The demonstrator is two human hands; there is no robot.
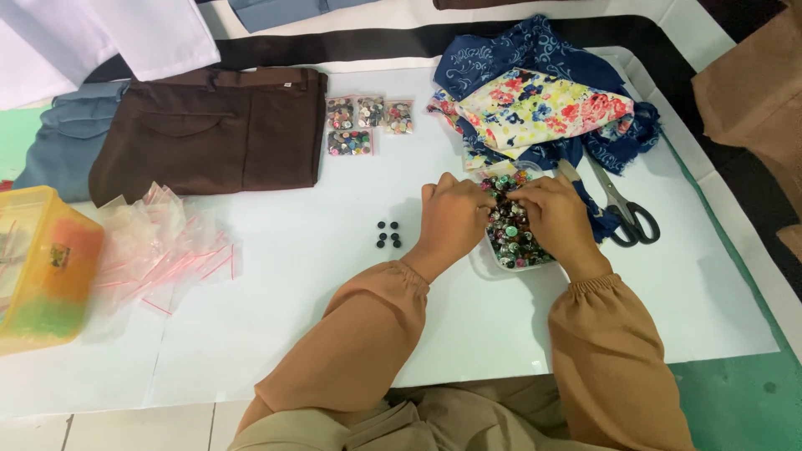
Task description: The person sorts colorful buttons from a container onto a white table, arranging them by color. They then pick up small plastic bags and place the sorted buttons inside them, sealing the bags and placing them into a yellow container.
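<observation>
Multicoloured buttons (511,238) in tray, under both hands' fingers (525,194)

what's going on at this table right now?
A person in tan sleeves has both hands in a clear tray of mixed buttons: left hand at its left edge, right hand over the top. Six small black buttons sit apart on the white sheet. Four filled button bags lie by folded brown trousers; empty zip bags lie left, scissors right.
</observation>
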